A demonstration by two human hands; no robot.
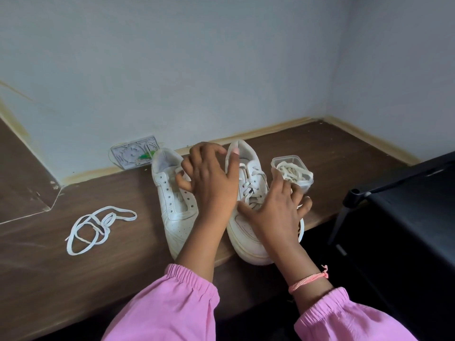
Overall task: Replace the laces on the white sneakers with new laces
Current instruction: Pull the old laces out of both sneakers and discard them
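Reaching over both sneakers: left hand (211,178) fingers spread, right hand (278,205) fingers splayed on laced sneaker (246,217).

Brown wood-grain desk (103,262) set into a wall corner, w/ pale trim along the back edge. On it: 2 white sneakers side by side near the middle, left sneaker (172,205) unlaced, right sneaker (248,217) w/ laces in; loose white lace (98,227) tangled well to the left; clear plastic tub (293,173) of laces just right of the shoes.

White sneakers (177,207), brown table (103,254)
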